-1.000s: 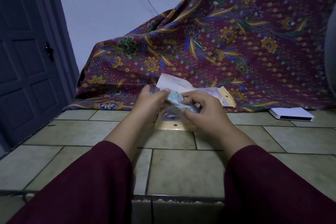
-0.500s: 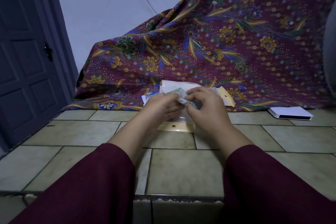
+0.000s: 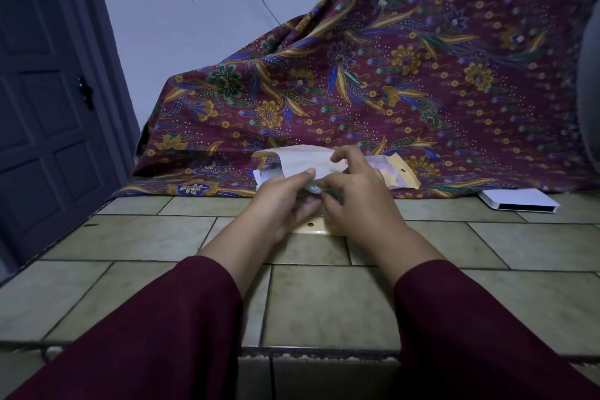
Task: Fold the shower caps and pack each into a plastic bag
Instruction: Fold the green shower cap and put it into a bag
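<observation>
Bare tile [image 3: 324, 302] lies between us and the cloth [image 3: 389, 91] behind. Our left hand [image 3: 285, 201] and right hand [image 3: 360, 201] meet over a bag [image 3: 313, 229] on the tile, curled fingers pinching the folded cap [image 3: 316, 188] between them.

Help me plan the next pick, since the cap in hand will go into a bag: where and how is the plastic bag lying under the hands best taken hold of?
Pinch the plastic bag at its yellow header strip, coming from the near side. That stiff strip with the hang hole faces the person and sticks out below the left hand and right hand; the rest is hidden.
</observation>
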